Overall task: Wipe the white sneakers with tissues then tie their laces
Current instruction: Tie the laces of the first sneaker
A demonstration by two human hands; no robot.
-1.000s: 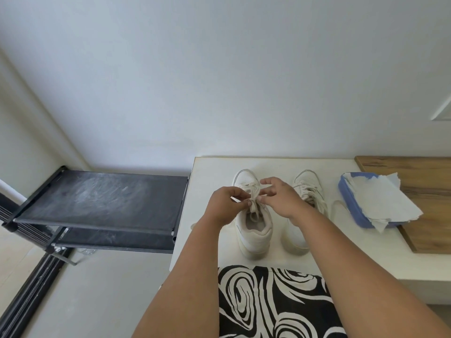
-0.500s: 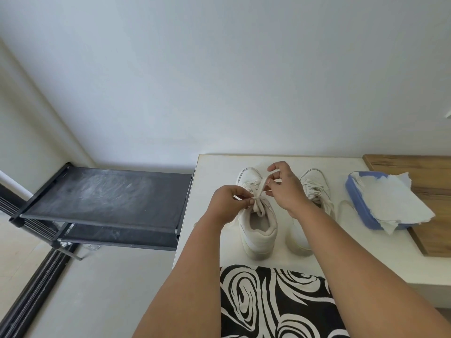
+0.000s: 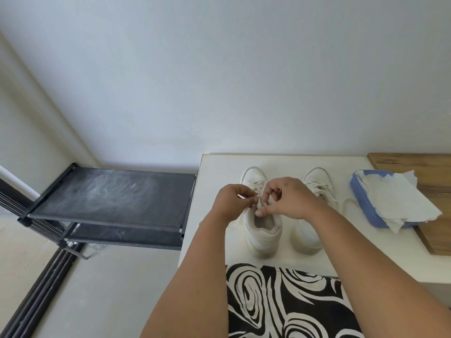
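Two white sneakers stand side by side on the white table [image 3: 219,167], heels toward me. Over the left sneaker [image 3: 264,231] both hands meet above its tongue. My left hand [image 3: 231,201] pinches one end of the white lace [image 3: 259,200]. My right hand [image 3: 288,197] pinches the other part of the lace just beside it, fingers curled. The knot itself is hidden by my fingers. The right sneaker [image 3: 317,181] stands partly behind my right wrist, its lace trailing loose on the table to the right.
A blue tissue pack [image 3: 361,203] with white tissues [image 3: 400,198] spilling out lies right of the shoes, against a wooden board [image 3: 427,172]. A black shoe rack [image 3: 109,198] stands left of the table. Black-and-white patterned cloth [image 3: 288,303] covers my lap.
My right hand has come down from above the sneaker's tongue and drawn close to my left hand; both still pinch the lace. The view shifted slightly.
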